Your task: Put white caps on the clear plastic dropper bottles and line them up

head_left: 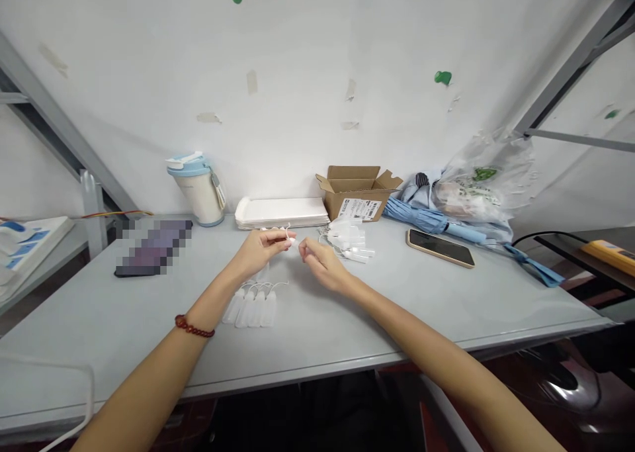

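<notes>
Over the middle of the table, my left hand (262,250) pinches a small white tag with a cord loop (288,232) between thumb and fingers. Close beside it, my right hand (322,261) has its fingers curled together at the tag's right end; whether they grip part of it is hidden. A row of several translucent white tags with cords (255,308) lies flat below my left hand. Behind my right hand is a loose pile of similar tags (350,239).
At the back stand a cream and blue tumbler (201,194), a stack of white trays (282,210) and an open cardboard box (362,197). To the right lie a phone (440,248), a folded blue umbrella (426,219) and a plastic bag (483,180). A blurred dark object (156,247) lies left.
</notes>
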The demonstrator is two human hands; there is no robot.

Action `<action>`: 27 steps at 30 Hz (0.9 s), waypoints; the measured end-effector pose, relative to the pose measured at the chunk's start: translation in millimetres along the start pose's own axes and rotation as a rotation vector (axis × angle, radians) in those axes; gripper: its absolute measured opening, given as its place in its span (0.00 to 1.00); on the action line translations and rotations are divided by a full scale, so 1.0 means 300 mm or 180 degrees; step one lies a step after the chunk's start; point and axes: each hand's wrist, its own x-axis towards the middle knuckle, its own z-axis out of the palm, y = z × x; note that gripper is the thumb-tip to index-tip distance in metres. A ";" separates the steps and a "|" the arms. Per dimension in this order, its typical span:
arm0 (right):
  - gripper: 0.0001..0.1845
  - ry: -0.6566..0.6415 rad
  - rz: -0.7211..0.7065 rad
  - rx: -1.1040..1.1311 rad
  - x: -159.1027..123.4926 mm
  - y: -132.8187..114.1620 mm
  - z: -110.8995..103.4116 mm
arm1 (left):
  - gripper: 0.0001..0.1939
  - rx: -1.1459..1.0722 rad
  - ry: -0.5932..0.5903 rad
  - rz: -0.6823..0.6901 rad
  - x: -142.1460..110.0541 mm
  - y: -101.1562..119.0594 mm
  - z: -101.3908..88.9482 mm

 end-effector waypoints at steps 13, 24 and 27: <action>0.03 0.0399 0.1829 0.3552 0.025 0.016 0.022 | 0.09 -0.0452 0.0061 0.0035 -0.010 0.010 0.034; 0.02 0.0212 0.1949 0.3518 0.021 0.022 0.012 | 0.15 -0.0151 -0.0158 -0.0357 -0.017 0.028 0.049; 0.03 0.0165 0.2008 0.3515 0.022 0.024 0.010 | 0.14 -0.0099 -0.0261 -0.0149 -0.019 0.032 0.048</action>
